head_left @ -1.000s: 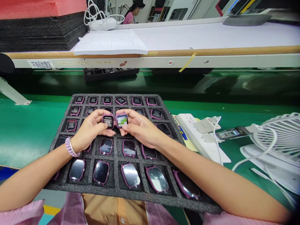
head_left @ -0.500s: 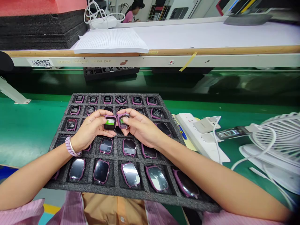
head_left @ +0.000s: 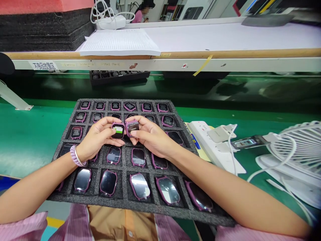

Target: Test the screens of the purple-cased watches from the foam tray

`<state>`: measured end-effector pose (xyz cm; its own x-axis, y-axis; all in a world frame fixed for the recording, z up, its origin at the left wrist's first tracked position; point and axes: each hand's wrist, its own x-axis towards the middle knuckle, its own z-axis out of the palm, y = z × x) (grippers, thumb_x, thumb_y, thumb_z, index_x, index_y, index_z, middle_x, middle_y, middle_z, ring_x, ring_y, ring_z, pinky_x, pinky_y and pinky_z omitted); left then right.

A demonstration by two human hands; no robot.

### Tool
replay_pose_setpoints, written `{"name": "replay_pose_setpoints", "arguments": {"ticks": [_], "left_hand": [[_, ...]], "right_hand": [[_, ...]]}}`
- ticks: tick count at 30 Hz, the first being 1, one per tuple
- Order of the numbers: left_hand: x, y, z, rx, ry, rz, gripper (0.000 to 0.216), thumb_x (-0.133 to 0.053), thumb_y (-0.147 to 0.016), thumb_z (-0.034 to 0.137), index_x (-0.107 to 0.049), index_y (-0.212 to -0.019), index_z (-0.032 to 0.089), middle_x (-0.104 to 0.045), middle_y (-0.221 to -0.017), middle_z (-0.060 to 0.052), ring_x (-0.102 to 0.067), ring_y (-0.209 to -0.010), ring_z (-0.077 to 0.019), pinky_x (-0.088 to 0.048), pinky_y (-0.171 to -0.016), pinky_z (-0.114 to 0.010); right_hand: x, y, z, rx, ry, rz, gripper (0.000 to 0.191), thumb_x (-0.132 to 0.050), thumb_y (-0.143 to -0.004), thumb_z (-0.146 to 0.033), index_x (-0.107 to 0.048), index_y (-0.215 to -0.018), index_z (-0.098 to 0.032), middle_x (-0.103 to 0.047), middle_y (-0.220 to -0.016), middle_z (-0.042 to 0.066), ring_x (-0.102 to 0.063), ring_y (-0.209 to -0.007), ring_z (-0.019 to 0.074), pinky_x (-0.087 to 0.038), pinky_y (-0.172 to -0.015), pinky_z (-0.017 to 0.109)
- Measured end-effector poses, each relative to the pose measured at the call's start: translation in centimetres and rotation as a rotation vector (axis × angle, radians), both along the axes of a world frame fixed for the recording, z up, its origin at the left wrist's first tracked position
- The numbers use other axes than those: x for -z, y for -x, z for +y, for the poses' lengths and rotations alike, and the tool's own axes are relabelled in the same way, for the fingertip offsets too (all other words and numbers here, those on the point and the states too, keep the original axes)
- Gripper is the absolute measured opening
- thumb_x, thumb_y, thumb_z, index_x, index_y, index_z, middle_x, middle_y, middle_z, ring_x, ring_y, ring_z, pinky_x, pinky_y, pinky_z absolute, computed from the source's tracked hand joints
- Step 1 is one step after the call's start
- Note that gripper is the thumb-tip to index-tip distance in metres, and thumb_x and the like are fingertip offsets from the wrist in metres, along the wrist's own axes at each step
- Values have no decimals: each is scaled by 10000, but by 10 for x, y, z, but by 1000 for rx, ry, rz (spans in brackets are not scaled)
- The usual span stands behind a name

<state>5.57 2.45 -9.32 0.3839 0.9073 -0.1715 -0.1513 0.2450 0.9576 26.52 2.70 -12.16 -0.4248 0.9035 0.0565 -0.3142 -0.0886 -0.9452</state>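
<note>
A black foam tray [head_left: 124,201] lies in front of me, its pockets filled with several purple-rimmed smartwatch bodies. My left hand [head_left: 96,140] pinches one watch body [head_left: 118,130] above the tray's middle; its screen shows a green and white band. My right hand [head_left: 149,136] grips a second watch body [head_left: 132,127] right beside it, with a dark, glossy screen. The two watches nearly touch. Far rows hold watches with text on their screens [head_left: 129,106]; near rows hold dark, reflective ones [head_left: 140,186].
A white power strip [head_left: 206,140] with plugged adapters and a cable lies right of the tray. A white fan [head_left: 298,152] stands at the far right. Beyond the green belt [head_left: 30,134] is a white shelf with a paper pad [head_left: 117,43], foam sheets [head_left: 42,31] and another dark tray [head_left: 117,77] underneath. A person sits far behind.
The left-hand watch screen went from text to a green and white band. The right-hand watch lost its green and white display and now looks dark. Both hands stayed in place.
</note>
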Motion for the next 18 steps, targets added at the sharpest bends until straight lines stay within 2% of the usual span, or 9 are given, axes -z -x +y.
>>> {"name": "replay_pose_setpoints", "arguments": {"ticks": [4, 12, 18], "left_hand": [[-2, 0, 0, -9, -7, -9, 308, -712, -806, 219, -617, -1095, 172, -723, -964, -14, -780, -689, -182, -687, -716, -322], [1, -1, 1, -9, -49, 38, 344, -739, -804, 206, -585, -1110, 170, -717, -1015, -31, -779, -676, -173, -679, -691, -287], [0, 1, 0, -8, -93, 50, 473, -741, -771, 200, -567, -1210, 170, -689, -1103, -44, -780, -720, -160, -664, -728, -269]], "right_hand": [[1, -1, 0, -12, 31, 28, 402, -799, -790, -189, -623, -1152, -207, -654, -851, -25, -611, -628, 118, -525, -623, 252], [3, -1, 0, -19, 32, 14, 418, -845, -844, -280, -624, -1193, -214, -666, -883, -9, -624, -655, 132, -547, -638, 271], [0, 0, 0, -8, 30, 34, 432, -785, -796, -180, -625, -1196, -217, -678, -927, -11, -651, -686, 124, -527, -664, 260]]}}
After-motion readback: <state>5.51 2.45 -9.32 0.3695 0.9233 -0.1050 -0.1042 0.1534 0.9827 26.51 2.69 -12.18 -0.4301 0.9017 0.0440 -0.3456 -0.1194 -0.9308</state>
